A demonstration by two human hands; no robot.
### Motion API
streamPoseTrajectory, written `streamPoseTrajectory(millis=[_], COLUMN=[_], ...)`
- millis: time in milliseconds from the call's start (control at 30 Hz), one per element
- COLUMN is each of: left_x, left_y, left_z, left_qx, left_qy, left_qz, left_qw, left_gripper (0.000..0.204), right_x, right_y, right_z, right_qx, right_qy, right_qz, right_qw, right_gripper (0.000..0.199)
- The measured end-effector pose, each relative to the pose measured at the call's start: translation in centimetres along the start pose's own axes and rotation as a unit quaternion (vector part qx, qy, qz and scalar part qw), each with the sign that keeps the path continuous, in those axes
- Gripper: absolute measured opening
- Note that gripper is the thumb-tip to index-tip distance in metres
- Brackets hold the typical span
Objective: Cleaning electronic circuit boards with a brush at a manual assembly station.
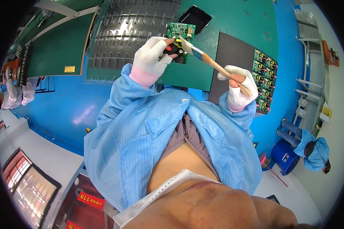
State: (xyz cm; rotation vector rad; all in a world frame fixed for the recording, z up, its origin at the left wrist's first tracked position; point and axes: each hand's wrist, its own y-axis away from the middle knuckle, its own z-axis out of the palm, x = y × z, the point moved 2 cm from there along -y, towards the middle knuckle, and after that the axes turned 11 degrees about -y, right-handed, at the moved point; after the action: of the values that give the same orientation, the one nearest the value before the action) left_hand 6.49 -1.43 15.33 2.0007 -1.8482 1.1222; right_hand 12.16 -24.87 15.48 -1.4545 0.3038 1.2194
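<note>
Our left hand (152, 57) pinches one green circuit board (180, 41); our right hand (239, 87) grips one wooden-handled brush (206, 58); small yellow label (69, 69) left.

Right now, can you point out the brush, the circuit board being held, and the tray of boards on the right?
brush (212, 63), head view, on its wooden handle.
circuit board (183, 30), head view, on its green upper face.
tray of boards (264, 78), head view, on the green boards' middle.

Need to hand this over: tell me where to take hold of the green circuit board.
Take the circuit board by its bare far edge, from above. The left hand covers its lower left part, and the brush in the right hand crosses its right side.
</note>
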Motion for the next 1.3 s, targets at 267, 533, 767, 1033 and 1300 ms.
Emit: streamPoseTrajectory(millis=[267, 533, 767, 1033, 1300], left_x=[-0.3, -0.4, 0.0, -0.2, -0.3], left_y=[0.1, 0.0, 0.1, 0.2, 0.3], left_z=[0.1, 0.5, 0.3, 0.0, 0.1], left_qx=[0.005, 0.046, 0.001, -0.013, -0.003], left_qy=[0.007, 0.0, -0.008, -0.022, -0.027], left_qz=[-0.007, 0.012, 0.019, 0.001, 0.021], left_qw=[1.0, 0.999, 1.0, 1.0, 0.999], left_gripper=[0.04, 0.042, 0.039, 0.038, 0.038], right_x=[-0.6, -0.9, -0.2, -0.1, 0.4], right_y=[-0.7, -1.0, -0.5, -0.7, -0.7], right_z=[-0.7, -1.0, -0.9, -0.8, -0.4], right_qx=[-0.006, -0.003, -0.008, -0.028, -0.069], right_qy=[0.009, -0.014, 0.002, 0.025, 0.033], right_qz=[0.022, -0.031, -0.019, -0.015, -0.006], right_qw=[1.0, 0.999, 1.0, 0.999, 0.997], right_gripper=[0.012, 0.012, 0.011, 0.011, 0.015])
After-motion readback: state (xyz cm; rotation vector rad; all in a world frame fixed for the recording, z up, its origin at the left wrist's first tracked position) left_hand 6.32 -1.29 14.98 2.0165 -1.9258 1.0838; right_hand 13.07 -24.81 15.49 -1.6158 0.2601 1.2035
